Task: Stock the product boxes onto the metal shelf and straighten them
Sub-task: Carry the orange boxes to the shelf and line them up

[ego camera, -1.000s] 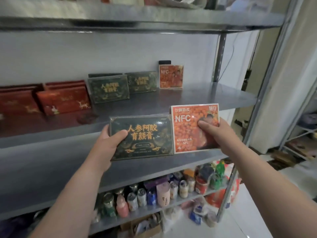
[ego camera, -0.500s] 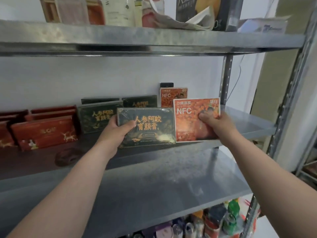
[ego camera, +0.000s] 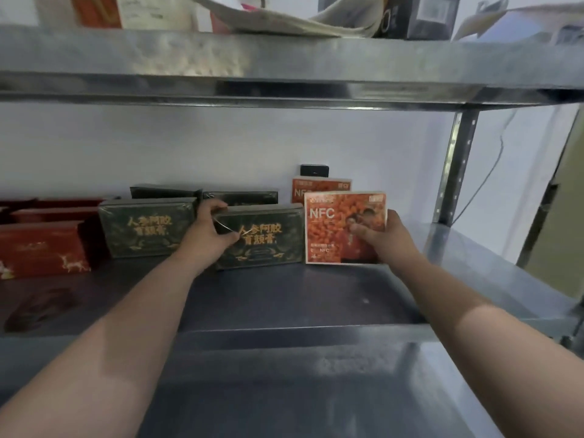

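My left hand point(ego camera: 210, 235) grips the left end of a dark green box with gold lettering point(ego camera: 268, 240), which stands upright on the metal shelf point(ego camera: 284, 298). My right hand point(ego camera: 380, 238) pinches the right edge of an orange NFC box point(ego camera: 331, 229), standing upright just right of the green one. Both boxes touch the shelf surface. Behind them stand another orange NFC box point(ego camera: 311, 188) and more green boxes point(ego camera: 143, 230); the rear ones are partly hidden.
Red boxes point(ego camera: 41, 248) fill the shelf's left side. An upper shelf point(ego camera: 284, 61) with papers and cartons hangs close overhead. A perforated upright post point(ego camera: 455, 165) stands at the right. A lower metal shelf point(ego camera: 300, 390) juts out beneath my arms.
Both hands carried the green and orange boxes up and back onto the shelf and set them down upright in front of the rear row. The view tilted upward.
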Available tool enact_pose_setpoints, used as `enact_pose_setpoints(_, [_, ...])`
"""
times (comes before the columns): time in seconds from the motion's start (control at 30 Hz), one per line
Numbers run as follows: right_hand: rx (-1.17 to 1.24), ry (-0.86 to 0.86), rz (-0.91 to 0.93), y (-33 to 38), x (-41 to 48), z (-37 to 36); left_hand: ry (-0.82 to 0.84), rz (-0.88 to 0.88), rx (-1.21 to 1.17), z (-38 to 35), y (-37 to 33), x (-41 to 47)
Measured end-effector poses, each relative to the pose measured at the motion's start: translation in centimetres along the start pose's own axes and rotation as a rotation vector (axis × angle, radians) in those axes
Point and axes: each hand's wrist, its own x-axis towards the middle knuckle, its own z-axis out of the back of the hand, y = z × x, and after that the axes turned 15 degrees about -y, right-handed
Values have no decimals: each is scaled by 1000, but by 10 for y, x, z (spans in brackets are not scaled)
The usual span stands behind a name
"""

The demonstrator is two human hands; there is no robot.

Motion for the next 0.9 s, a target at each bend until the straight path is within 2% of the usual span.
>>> enact_pose_setpoints(0.1, [-83,48,68,-12,17,-2,-74,-95,185,-9,2,6])
enact_pose_setpoints(0.2, [-129,33,120,-7,21,-4,-196,-440,481,-18,-7,3])
enact_pose_setpoints(0.27, [-107,32,139,-5,26,-4,-125,-621,683,-30,-19,-2])
enact_pose_setpoints(0.33, [-99,43,206,-1,28,-4,-11,-655,838,-44,-28,-5])
enact_pose_setpoints(0.4, [-212,33,319,0,28,-4,12,-668,933,-54,-31,-4])
enact_pose_setpoints(0.5, [-376,10,389,2,32,-6,-23,-686,936,-53,-20,1])
enact_pose_setpoints(0.63, [-403,-1,361,2,42,-17,-98,-752,909,-50,1,10])
enact_pose_setpoints(0.9, [-444,0,346,7,51,-50,-98,-750,870,-53,10,14])
